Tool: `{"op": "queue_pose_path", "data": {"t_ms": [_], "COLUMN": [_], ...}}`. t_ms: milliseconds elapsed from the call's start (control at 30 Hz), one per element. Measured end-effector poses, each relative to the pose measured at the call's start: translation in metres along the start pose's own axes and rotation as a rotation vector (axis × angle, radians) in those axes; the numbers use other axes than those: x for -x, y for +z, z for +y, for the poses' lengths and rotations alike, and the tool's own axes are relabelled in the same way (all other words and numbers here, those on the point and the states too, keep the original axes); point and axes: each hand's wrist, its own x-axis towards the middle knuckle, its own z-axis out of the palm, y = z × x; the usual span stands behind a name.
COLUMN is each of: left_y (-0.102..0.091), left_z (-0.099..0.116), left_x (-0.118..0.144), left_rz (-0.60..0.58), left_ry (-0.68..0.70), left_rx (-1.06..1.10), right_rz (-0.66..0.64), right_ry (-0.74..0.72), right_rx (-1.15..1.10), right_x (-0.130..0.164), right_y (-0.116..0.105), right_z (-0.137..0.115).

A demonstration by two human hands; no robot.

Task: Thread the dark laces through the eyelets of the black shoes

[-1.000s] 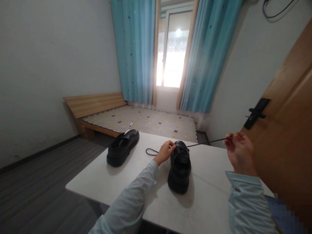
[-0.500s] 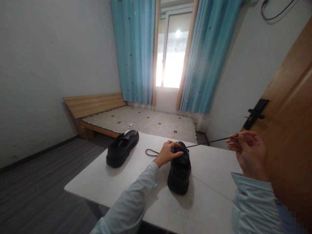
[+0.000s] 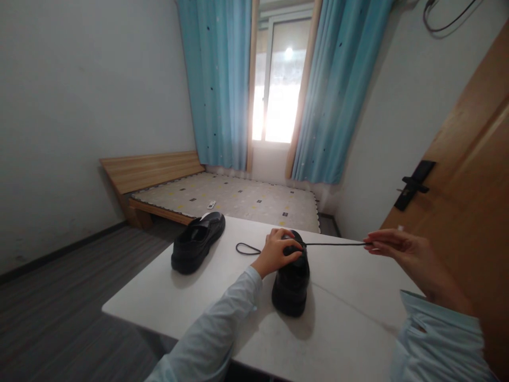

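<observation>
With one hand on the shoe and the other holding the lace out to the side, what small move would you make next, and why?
Probably keep drawing the shoelace further out to the right. The right hand pinches its end and that stretch runs taut from the near black shoe, which the left hand steadies, while a slack loop still lies on the white table to the shoe's left.

Both arms wear pale blue long sleeves (image 3: 214, 329) with loose cuffs.
</observation>
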Motion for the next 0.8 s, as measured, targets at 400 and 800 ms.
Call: {"op": "queue_pose_path", "data": {"t_ms": [400, 800], "left_y": [-0.001, 0.003], "left_z": [0.000, 0.003], "left_x": [-0.002, -0.004], "left_rz": [-0.064, -0.082], "left_ry": [0.144, 0.096], "left_rx": [-0.146, -0.060], "right_rz": [-0.180, 0.159], "right_ry": [-0.030, 0.166], "right_rx": [0.778, -0.514], "right_x": [-0.008, -0.012], "right_y": [0.004, 0.077], "right_z": [0.045, 0.008]}}
